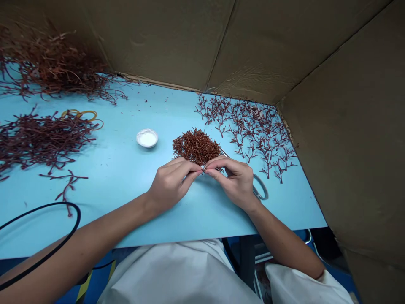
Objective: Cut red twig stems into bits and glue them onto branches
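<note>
A small reddish-brown sprig (204, 168) is pinched at the fingertips, the left hand (171, 183) and right hand (232, 181) closed on it from either side, just above the blue tabletop (126, 202). A heap of cut sprigs (196, 146) sits just beyond – scissors (261, 188) beside the right hand, a white dish (147, 138) farther left.

A cardboard wall (341, 126) blocks the right; red twig piles (44, 139) crowd the left.

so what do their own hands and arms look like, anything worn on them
The left hand and right hand are bare, with no gloves, rings or watch showing. A loose white sleeve shows at the right arm, and a thin black cable crosses the bare left forearm.
</note>
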### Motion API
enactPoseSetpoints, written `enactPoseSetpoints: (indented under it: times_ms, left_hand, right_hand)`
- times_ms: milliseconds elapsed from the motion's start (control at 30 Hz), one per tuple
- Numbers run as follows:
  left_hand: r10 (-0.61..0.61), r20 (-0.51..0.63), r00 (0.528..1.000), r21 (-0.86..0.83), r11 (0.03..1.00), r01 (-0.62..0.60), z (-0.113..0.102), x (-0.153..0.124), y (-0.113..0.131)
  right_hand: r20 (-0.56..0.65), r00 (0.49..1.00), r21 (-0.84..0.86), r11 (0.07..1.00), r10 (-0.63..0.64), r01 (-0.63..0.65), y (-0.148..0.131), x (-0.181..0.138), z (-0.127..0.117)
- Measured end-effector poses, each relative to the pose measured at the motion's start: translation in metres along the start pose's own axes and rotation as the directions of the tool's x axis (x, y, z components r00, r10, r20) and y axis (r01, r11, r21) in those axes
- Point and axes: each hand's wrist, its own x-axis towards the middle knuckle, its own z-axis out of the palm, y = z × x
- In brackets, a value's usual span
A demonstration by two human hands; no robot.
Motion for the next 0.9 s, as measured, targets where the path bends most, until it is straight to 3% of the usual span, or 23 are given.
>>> enactPoseSetpoints:
  times_ms: [100,200,267,333,400,467,567,633,733,900]
  left_hand:
    - [0.139,0.023,0.990,0.086,0.986,-0.140,0.000,-0.002,-0.003]
    - [0.173,0.043,0.984,0.115,0.977,-0.177,0.000,-0.003,-0.002]
    - [0.106,0.019,0.994,0.060,0.992,-0.107,0.000,-0.002,0.001]
    - [-0.082,0.001,0.997,-0.070,0.994,0.082,0.000,0.001,0.005]
    - [-0.351,0.032,0.936,-0.246,0.905,0.347,0.000,0.005,0.008]
    - [-0.571,0.107,0.814,-0.414,0.719,0.559,-0.002,0.011,0.009]
    - [-0.709,0.194,0.678,-0.556,0.490,0.671,-0.008,0.018,0.008]
    - [-0.730,0.223,0.646,-0.589,0.427,0.686,-0.010,0.021,0.006]
    - [-0.727,0.257,0.637,-0.635,0.370,0.679,-0.011,0.023,0.003]
    - [-0.722,0.291,0.628,-0.696,0.290,0.657,-0.010,0.022,-0.001]
  right_hand:
    - [0.016,1.000,0.020,1.000,0.024,-0.024,0.000,-0.001,-0.001]
    - [0.017,1.000,0.029,0.999,0.025,-0.026,0.000,-0.001,-0.001]
    - [-0.002,1.000,0.025,0.999,0.030,-0.029,0.000,-0.001,0.000]
    - [-0.019,0.999,0.028,0.999,0.029,-0.029,-0.001,0.000,0.000]
    - [-0.046,0.999,0.029,0.999,0.028,-0.026,-0.001,0.002,-0.004]
    - [-0.120,0.992,-0.022,0.999,0.044,-0.048,0.001,0.005,-0.012]
    - [-0.166,0.985,-0.216,0.973,0.041,-0.077,0.003,0.008,-0.026]
    - [0.007,1.000,-0.362,0.932,0.003,0.000,0.005,0.008,-0.033]
    - [0.315,0.948,-0.539,0.812,-0.055,0.226,0.009,0.005,-0.033]
    - [0.475,0.874,-0.693,0.569,-0.103,0.443,0.016,0.000,-0.022]
